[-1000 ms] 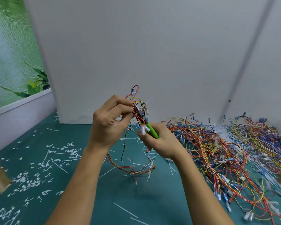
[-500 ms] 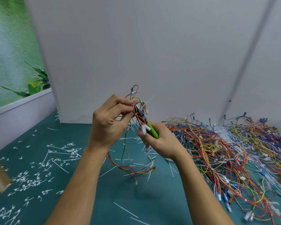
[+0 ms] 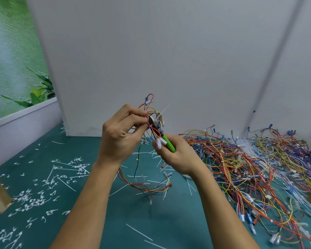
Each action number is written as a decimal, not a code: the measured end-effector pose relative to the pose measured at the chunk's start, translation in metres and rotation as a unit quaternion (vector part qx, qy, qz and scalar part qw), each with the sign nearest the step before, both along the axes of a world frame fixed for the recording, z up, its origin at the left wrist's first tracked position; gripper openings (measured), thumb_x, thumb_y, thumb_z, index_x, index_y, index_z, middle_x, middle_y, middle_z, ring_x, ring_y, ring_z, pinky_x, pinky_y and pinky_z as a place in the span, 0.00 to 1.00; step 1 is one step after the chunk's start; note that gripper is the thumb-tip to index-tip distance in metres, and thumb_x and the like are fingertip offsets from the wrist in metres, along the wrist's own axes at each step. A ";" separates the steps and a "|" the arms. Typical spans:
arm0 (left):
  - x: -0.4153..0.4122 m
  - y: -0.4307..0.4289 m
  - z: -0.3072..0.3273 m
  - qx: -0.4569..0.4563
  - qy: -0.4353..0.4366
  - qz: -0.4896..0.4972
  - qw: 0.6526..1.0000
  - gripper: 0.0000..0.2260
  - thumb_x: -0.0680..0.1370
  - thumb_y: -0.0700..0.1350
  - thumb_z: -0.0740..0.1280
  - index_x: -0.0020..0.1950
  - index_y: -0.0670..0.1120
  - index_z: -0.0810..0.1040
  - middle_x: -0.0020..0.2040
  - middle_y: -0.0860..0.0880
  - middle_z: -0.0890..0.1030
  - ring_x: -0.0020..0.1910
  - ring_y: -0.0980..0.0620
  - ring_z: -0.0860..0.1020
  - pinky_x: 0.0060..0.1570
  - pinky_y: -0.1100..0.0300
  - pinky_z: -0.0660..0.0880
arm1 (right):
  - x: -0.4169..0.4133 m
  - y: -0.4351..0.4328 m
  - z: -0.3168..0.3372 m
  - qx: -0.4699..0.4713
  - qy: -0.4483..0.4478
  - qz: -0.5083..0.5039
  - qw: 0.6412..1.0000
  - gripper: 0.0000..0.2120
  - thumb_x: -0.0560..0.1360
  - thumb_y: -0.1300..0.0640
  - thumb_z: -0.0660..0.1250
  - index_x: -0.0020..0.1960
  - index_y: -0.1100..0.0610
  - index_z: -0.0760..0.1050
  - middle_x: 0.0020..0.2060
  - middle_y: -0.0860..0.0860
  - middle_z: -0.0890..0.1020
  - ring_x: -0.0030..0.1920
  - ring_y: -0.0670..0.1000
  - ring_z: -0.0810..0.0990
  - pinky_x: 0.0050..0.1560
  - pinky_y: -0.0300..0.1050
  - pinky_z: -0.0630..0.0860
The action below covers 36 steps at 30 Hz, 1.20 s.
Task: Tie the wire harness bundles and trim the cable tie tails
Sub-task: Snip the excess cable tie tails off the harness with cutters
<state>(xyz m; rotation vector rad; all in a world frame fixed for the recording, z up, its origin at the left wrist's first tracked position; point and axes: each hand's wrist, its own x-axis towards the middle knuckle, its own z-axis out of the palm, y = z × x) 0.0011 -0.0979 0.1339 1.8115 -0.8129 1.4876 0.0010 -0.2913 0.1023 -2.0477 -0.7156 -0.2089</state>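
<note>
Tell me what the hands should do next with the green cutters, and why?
Probably squeeze the cutters shut. The left hand pinches the wire bundle, the right hand holds the cutters with their head at the bundle, and the white tie tail sticks out uncut.

Left forearm [image 3: 90, 203] and right forearm [image 3: 223, 203], both bare, enter from the near edge and converge mid-scene. Both hands are held in the air. Left hand [image 3: 122, 139]: back toward camera, fingers curled, fingertips and thumb pinching a bundle of thin multicoloured wires [image 3: 152, 110]. Right hand [image 3: 177, 157]: just right of the left and slightly lower, fingers wrapped round green-handled metal cutters [image 3: 167, 141], thumb on the near side. Cutter head points up-left, at the left fingertips.
</note>
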 end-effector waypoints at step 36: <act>0.000 0.000 0.000 -0.003 0.010 -0.006 1.000 0.02 0.74 0.32 0.76 0.42 0.37 0.85 0.45 0.43 0.83 0.46 0.53 0.82 0.51 0.67 0.76 | 0.000 -0.001 -0.001 0.019 0.016 0.012 1.000 0.10 0.82 0.50 0.66 0.47 0.56 0.76 0.37 0.57 0.81 0.37 0.54 0.83 0.42 0.45 0.79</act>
